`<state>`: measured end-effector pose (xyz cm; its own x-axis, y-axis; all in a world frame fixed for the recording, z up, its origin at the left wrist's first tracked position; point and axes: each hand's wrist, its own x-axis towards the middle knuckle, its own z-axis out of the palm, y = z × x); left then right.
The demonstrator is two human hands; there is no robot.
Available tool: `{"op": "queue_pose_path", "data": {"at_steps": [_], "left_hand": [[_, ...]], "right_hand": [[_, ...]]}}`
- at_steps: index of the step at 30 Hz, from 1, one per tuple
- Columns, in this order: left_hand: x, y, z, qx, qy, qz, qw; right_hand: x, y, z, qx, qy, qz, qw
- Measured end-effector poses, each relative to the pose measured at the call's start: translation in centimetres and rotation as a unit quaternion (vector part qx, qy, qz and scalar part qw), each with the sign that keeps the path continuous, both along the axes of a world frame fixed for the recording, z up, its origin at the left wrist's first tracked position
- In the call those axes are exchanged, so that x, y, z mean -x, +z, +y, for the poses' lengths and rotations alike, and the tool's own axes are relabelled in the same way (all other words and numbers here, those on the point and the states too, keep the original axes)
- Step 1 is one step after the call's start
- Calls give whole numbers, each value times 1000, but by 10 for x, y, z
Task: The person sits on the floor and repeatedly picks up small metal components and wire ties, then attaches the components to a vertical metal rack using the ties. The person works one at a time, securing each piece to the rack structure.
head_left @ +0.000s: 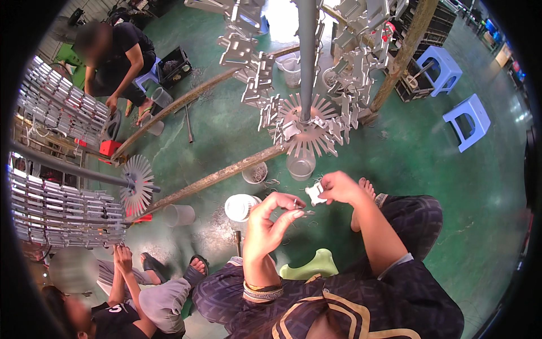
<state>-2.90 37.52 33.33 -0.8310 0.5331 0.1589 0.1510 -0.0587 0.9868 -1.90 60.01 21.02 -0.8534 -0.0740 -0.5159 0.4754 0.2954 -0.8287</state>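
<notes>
My right hand (339, 187) pinches a small flat pale metal part (314, 194) at chest height. Just left of it, my left hand (270, 221) holds a thin wire hook (296, 203) between thumb and fingertips, close to the part. Above both hands stands a vertical grey pole (307, 56) with a toothed round metal disc (305, 131), from which several similar metal parts hang. I sit with my knees spread over a green floor.
Clear plastic cups (300, 165) and a white tub (239, 207) sit on the floor near rusty poles (214, 179). Another loaded rack (62, 209) stands left. One person crouches at upper left (116, 53), another sits lower left (121, 294). Blue stools (467, 120) stand right.
</notes>
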Motion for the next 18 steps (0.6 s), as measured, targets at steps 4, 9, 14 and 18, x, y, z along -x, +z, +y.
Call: {"op": "queue_pose_path", "data": {"at_steps": [4,9,14,18], "left_hand": [[-7,3,14,-4,-29,-12,999],[-14,8,35,-5,-42,-7,999],[-16,7,53,-25,-15,27,999],[-18,5,62,-19,26,15,999]], "right_hand": [[-18,92,-2,151,-157,115,969],[-30,135,-6,258,-226,178,922],[-32,153,-12,263,-216,215,915],[-32,156,-12,254,-209,228,917]]}}
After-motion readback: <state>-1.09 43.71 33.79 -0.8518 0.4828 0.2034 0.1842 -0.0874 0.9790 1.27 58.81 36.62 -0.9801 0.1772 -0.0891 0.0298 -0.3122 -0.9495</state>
